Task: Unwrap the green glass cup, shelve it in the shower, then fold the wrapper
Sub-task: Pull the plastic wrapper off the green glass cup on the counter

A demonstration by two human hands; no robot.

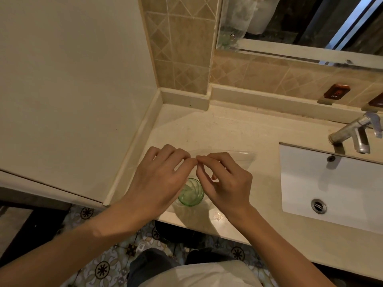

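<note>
Standing low in the middle of the frame, the green glass cup (191,192) rests on the counter (223,129) near its front edge, inside the clear wrapper (238,157). Just above it, the left hand (159,179) and right hand (226,181) meet fingertip to fingertip, each pinching the wrapper's top. Farther right lie the white sink (331,183) and faucet (356,131).

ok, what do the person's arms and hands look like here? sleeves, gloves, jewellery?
Both arms are bare from the frame edge to the wrists: no sleeves in view. The left hand and right hand wear no gloves; no rings, watch or bracelets are visible. Fingernails look short and unpainted.
</note>
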